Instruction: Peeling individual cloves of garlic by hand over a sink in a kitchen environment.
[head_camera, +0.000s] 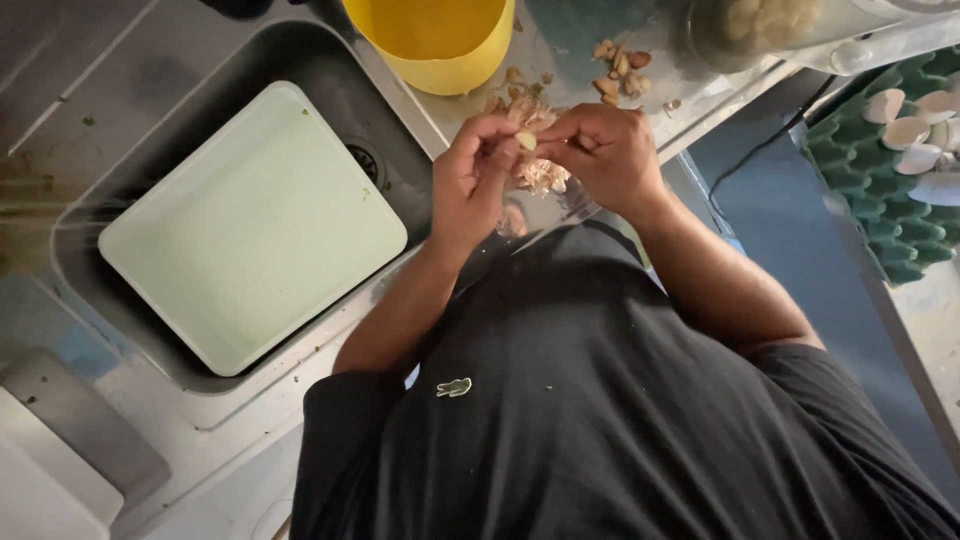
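both hands (540, 160) pinch a garlic clove (526, 140).

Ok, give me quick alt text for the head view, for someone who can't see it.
Two hands, left hand and right hand, pinch a small pale garlic clove over a pile of papery skins on a steel counter. Beside them a pale green tray sits in the sink, with a yellow bowl above.
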